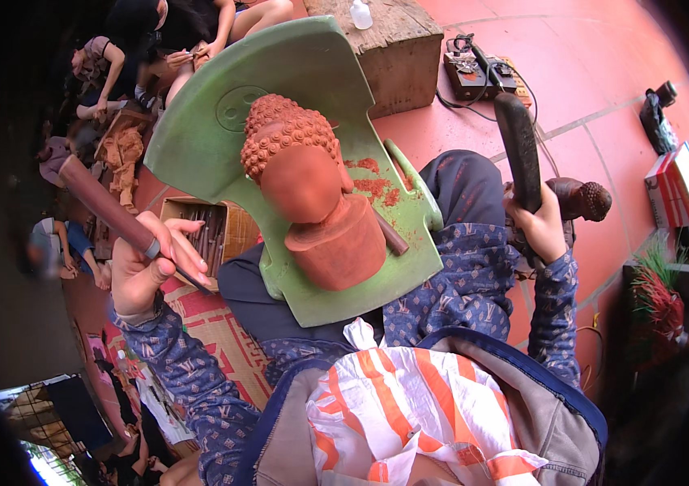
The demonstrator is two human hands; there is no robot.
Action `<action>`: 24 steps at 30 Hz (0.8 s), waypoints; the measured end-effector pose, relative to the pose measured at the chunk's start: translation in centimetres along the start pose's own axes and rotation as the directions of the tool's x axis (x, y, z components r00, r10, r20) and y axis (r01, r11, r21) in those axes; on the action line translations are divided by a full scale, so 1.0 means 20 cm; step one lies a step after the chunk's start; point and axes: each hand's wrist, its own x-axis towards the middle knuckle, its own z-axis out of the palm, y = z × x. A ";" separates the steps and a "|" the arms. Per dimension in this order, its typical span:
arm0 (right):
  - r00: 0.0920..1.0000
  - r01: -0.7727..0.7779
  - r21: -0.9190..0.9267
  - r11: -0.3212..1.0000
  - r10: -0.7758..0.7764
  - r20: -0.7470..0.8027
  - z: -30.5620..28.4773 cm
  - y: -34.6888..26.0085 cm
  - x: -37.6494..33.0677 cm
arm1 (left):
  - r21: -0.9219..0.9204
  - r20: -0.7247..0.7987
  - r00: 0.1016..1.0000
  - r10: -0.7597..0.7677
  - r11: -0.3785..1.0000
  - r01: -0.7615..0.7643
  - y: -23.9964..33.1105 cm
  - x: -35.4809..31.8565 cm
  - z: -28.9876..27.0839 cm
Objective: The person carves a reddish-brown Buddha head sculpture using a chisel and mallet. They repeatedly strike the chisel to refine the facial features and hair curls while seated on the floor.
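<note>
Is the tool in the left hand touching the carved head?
Apart: the head view shows dark trousers and green plastic between the tool and the carved head.

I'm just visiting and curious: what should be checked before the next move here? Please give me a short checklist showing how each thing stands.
1. Chisel held in the left hand: ok, between thumb and fingers.
2. Dark club held in the right hand: ok, fingers wrapped around it.
3. Chisel apart from the carved head: ok, it is off to the left.
4. Carved head steady on the green seat: cannot tell; neither hand touches it.
5. Seat free of debris: not ok, reddish chips lie on it.
6. Seat free of loose items: not ok, a brown rod lies beside the carving.
</note>
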 end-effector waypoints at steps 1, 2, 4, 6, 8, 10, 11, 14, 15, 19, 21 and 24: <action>0.999 -0.048 -0.004 0.999 0.048 0.013 0.02 0.01 -0.02 | -0.018 -0.050 0.998 -0.047 0.999 0.046 -0.06 -0.07 -0.01; 0.994 -0.100 0.038 0.994 0.098 0.048 0.06 0.03 -0.03 | -0.040 -0.093 0.993 -0.069 0.997 0.065 -0.10 -0.15 -0.01; 0.979 -0.180 0.082 0.980 0.171 0.108 0.12 0.09 -0.06 | -0.108 -0.166 0.981 -0.104 0.990 0.086 -0.23 -0.27 0.01; 0.961 -0.230 0.064 0.971 0.217 0.171 0.22 0.13 -0.06 | -0.173 -0.278 0.950 -0.141 0.980 0.095 -0.29 -0.38 0.08; 0.956 -0.235 -0.027 0.972 0.236 0.175 0.22 0.13 -0.05 | -0.266 -0.357 0.928 -0.110 0.964 0.012 -0.39 -0.40 0.14; 0.955 -0.224 -0.075 0.972 0.235 0.180 0.23 0.11 -0.02 | -0.375 -0.454 0.886 -0.094 0.922 -0.094 -0.41 -0.38 0.21; 0.955 -0.220 -0.098 0.970 0.235 0.181 0.24 0.10 -0.01 | -0.423 -0.499 0.862 -0.093 0.894 -0.149 -0.42 -0.36 0.25; 0.946 -0.251 -0.131 0.959 0.271 0.177 0.25 0.10 0.00 | -0.443 -0.509 0.853 -0.113 0.885 -0.147 -0.38 -0.33 0.29; 0.944 -0.258 -0.144 0.955 0.281 0.172 0.25 0.10 0.01 | -0.450 -0.511 0.851 -0.119 0.881 -0.147 -0.37 -0.31 0.30; 0.962 -0.213 -0.211 0.954 0.243 0.123 0.27 0.11 0.00 | -0.316 -0.554 0.830 -0.061 0.938 -0.142 -0.39 -0.22 0.36; 0.990 -0.059 -0.269 0.961 0.091 0.106 0.25 0.22 0.01 | -0.269 -0.590 0.807 -0.014 0.946 -0.180 -0.36 -0.15 0.38; 0.982 -0.110 -0.280 0.954 0.147 0.118 0.30 0.20 0.02 | -0.141 -0.634 0.772 0.050 0.974 -0.180 -0.28 -0.08 0.39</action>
